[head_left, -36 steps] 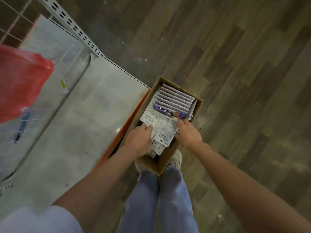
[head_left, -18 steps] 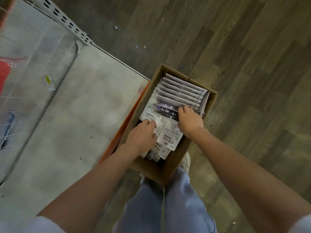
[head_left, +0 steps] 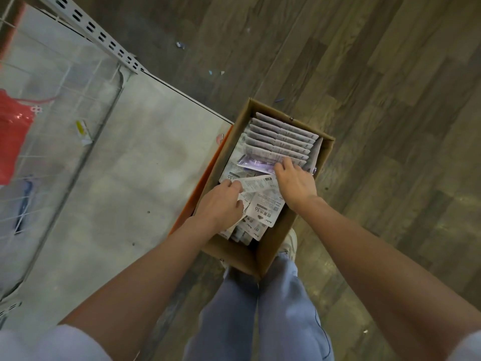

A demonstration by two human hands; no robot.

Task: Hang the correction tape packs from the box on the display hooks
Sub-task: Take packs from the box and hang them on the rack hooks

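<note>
From the head view, the person is standing over an open cardboard box (head_left: 235, 252) that is sitting on the wooden floor (head_left: 390, 100), pressed against the orange edge of a grey shelf base (head_left: 125, 178). Inside the box, correction tape packs (head_left: 281, 140) are standing in a tidy row at the far end, while looser ones are lying jumbled at the near end.

The left hand (head_left: 221, 204) is reaching into the jumble, its fingers curling over the edge of a loose pack (head_left: 256, 184) and gripping it. The right hand (head_left: 295, 181) is lying on the packs further in, fingertips pressing down at a purple-fronted pack (head_left: 256, 164); its fingers are bent over the stack, but whether they are actually pinching a pack is something the view is not settling.

The step in hand looks to be the gathering stage: picking packs out of the box before any hanging. No display hooks are showing here, only a perforated white upright (head_left: 99, 35) and wire mesh at the left. The next move is probably calling for a firm hold on a small bunch, squaring the cards so their hang holes line up, then lifting them clear of the box and turning up toward the display.
</note>
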